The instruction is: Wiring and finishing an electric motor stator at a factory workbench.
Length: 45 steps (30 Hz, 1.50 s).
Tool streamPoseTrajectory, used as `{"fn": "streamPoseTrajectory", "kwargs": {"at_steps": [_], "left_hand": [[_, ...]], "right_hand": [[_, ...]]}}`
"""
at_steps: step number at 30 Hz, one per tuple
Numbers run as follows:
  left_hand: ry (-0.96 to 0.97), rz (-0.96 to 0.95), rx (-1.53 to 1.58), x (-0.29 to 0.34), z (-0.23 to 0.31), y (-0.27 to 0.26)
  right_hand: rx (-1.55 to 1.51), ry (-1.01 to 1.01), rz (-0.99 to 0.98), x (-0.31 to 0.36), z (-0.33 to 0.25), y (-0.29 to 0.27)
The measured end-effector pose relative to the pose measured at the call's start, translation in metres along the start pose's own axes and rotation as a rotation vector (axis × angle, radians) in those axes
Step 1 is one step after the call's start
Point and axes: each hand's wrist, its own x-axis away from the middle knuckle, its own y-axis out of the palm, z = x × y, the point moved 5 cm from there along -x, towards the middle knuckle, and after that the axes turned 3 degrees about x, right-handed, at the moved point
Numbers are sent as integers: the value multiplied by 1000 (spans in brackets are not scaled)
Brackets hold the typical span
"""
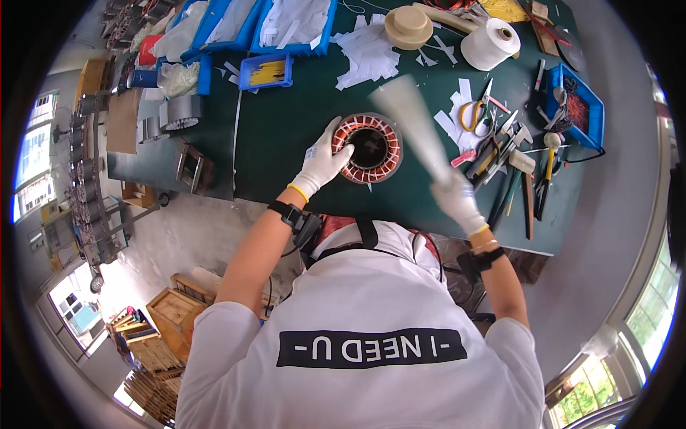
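Now right hand (457, 201) grips blurred white strip (412, 121) — long axis up-left, toward stator (367, 148).

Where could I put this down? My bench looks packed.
Bare green table lies between the stator ring and the small blue tray, also near the front edge left of the ring. The right side, around the scissors and hand tools, is crowded.

1. We see the gloved left hand (319, 166) resting on the rim of the stator (367, 148), its copper windings showing.
2. Our gloved right hand (456, 200) grips a blurred white strip (413, 121) raised above the green table (300, 136).
3. Scissors (471, 114) and a thread spool (490, 43) lie well apart from the stator.
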Motion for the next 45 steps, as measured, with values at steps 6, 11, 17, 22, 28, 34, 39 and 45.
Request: {"fn": "streamPoseTrajectory", "kwargs": {"at_steps": [6,11,17,22,28,34,39,45], "left_hand": [[-142,31,223,22,-18,3],[-133,-101,368,20,-40,13],[-36,-281,265,-5,-30,-6],[-25,-41,216,19,-32,-3],[-23,-162,299,-6,-38,-15],[153,-50,63,-33,-20,-37],[-41,-87,308,14,-22,-23],[175,-116,173,-30,-38,-40]], "right_hand": [[-938,895,-222,-60,-29,-35],[-573,648,-496,-64,-21,-37],[-676,647,-431,-51,-64,-14],[-673,841,-339,-56,-37,-30],[-375,634,-362,-64,-36,-32],[-665,734,-512,-57,-71,-9],[-708,926,-359,-64,-49,-31],[-392,648,-405,-66,-34,-17]]}}
